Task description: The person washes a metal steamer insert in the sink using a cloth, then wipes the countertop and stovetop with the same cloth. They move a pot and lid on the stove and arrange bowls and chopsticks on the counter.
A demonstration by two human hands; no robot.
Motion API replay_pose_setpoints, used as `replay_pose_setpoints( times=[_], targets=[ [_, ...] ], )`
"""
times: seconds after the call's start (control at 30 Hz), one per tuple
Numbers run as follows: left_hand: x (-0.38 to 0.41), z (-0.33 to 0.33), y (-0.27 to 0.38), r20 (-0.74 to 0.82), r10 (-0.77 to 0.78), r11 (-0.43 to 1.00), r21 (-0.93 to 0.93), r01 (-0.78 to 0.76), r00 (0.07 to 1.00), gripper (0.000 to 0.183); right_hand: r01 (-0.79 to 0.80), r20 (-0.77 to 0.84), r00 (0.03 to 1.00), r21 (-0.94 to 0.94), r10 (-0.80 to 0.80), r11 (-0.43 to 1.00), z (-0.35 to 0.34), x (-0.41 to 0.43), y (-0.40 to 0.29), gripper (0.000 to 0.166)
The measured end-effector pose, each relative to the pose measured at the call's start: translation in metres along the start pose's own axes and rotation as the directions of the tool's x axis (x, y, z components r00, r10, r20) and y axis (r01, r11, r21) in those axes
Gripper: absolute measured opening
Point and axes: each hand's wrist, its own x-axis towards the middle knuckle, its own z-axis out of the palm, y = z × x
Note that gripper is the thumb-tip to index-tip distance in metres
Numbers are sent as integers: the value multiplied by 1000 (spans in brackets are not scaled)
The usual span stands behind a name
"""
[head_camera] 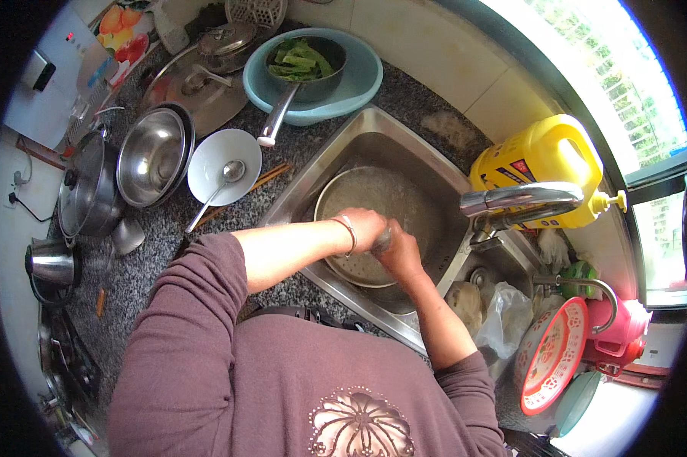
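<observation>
My left hand (364, 227), with a bracelet at the wrist, is closed against my right hand (400, 251) over the sink. A small grey wad (382, 242), perhaps a scrubber or rag, shows between the two fists, mostly hidden by my fingers. Below them a round, pale-rimmed pan (320, 204) with cloudy liquid in it sits in the large bowl of the steel sink (372, 123). The near part of the pan is covered by my hands and forearms.
Left of the sink are a white bowl (206, 165) with a spoon, chopsticks (272, 174) and steel bowls (151, 157). Behind stands a blue basin (366, 74) holding a saucepan (335, 80) of greens. A faucet (520, 197), yellow jug (540, 154) and red-rimmed enamel basin (575, 343) are right.
</observation>
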Motion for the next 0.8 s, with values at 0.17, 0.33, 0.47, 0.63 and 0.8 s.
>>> replay_pose_setpoints(
  times=[0.17, 0.33, 0.47, 0.63, 0.8],
  targets=[
    [9, -18, -4, -120, 212, 964, 190, -187, 970, 18, -42, -84, 992, 464, 91, 885, 8, 10, 6, 30],
    [18, -55, 8, -86, 428, 857, 356, -373, 900, 14, -513, 476, 849, 847, 231, 137, -27, -2, -31, 14],
    [28, -71, 7, -91, 607, 726, 467, -504, 790, 11, -528, 557, 828, 812, 64, -248, -28, -6, -29, 11],
    [41, -76, 7, -93, 749, 606, 495, -623, 656, 11, -513, 608, 792, 708, 50, -486, -48, -12, -48, 9],
    [57, -66, 1, -216, 778, 626, 344, -700, 590, 17, -484, 505, 845, 582, -177, -653, -42, -14, -40, 24]
  ],
)
